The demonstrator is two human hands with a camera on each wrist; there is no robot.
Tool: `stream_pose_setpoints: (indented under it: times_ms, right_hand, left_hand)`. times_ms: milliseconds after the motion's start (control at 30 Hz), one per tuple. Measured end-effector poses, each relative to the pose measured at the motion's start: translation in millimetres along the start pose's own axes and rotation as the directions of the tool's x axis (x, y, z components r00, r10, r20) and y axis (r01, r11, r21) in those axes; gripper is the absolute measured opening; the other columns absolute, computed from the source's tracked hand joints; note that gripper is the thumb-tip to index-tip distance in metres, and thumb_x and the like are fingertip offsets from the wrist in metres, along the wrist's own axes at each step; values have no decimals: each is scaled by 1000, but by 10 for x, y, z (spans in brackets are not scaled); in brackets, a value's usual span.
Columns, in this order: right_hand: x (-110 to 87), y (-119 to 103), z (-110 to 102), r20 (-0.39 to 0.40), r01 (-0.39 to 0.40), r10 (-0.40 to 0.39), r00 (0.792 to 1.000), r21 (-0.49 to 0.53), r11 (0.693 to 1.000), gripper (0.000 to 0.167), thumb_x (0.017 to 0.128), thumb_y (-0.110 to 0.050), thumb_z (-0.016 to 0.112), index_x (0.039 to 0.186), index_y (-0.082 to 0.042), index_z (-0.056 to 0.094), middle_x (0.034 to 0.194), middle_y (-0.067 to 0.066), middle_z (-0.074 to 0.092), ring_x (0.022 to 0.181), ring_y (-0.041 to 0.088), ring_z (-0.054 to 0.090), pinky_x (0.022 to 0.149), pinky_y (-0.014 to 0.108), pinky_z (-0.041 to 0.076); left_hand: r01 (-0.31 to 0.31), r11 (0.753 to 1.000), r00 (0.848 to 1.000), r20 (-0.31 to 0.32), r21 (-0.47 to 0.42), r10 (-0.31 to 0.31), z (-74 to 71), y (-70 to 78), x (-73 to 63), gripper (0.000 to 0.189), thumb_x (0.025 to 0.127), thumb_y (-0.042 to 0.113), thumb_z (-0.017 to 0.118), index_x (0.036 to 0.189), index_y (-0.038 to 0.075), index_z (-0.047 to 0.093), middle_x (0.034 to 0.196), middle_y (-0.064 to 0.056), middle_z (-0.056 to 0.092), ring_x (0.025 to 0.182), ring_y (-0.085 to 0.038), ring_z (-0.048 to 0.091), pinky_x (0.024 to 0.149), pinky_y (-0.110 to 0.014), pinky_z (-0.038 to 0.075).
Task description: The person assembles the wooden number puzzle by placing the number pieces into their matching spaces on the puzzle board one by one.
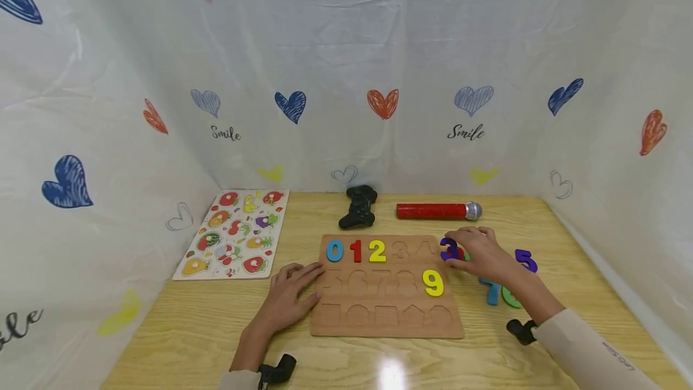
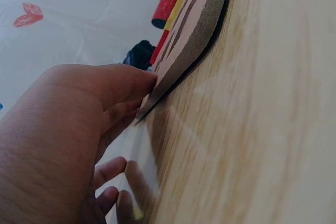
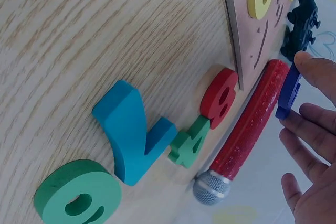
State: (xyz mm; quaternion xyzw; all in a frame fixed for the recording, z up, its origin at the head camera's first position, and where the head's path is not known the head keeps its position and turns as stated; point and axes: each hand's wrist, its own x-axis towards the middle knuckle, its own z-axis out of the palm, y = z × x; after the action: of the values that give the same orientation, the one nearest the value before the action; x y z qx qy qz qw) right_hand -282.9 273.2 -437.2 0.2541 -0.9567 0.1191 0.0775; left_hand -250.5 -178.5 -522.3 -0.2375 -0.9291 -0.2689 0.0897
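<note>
A purple number 3 point(image 1: 449, 248) is pinched between the thumb and fingers of my right hand point(image 1: 479, 251), just off the upper right corner of the wooden number board point(image 1: 357, 303). The right wrist view shows the 3 point(image 3: 289, 93) edge-on, held above the table. My left hand point(image 1: 292, 297) rests at the board's left edge, its fingertips touching the edge. On the board sit a blue 0 point(image 1: 335, 251), a red 1 point(image 1: 355, 251), a yellow 2 point(image 1: 377, 251) and a yellow 9 point(image 1: 433, 283).
Right of the board lie a red 8 point(image 3: 219, 98), green 4 point(image 3: 190, 142), blue 7 point(image 3: 134, 140), green 6 point(image 3: 52, 198) and purple 5 point(image 1: 526, 260). Behind it are a black game controller point(image 1: 360, 206) and red microphone point(image 1: 433, 211). A fruit puzzle point(image 1: 230, 233) lies left.
</note>
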Motion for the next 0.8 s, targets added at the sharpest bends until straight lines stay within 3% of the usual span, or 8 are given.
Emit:
stream_pose_setpoints:
  times_ms: [800]
  right_hand:
    - [181, -128, 129, 29, 31, -32, 999, 27, 999, 54, 83, -28, 83, 126, 0, 66, 119, 13, 68, 117, 42, 53, 95, 65, 27]
  left_hand:
    - [14, 1000, 999, 44, 7, -14, -36, 18, 2, 52, 97, 42, 62, 144, 23, 58, 151, 6, 48, 131, -29, 39, 99, -56, 27]
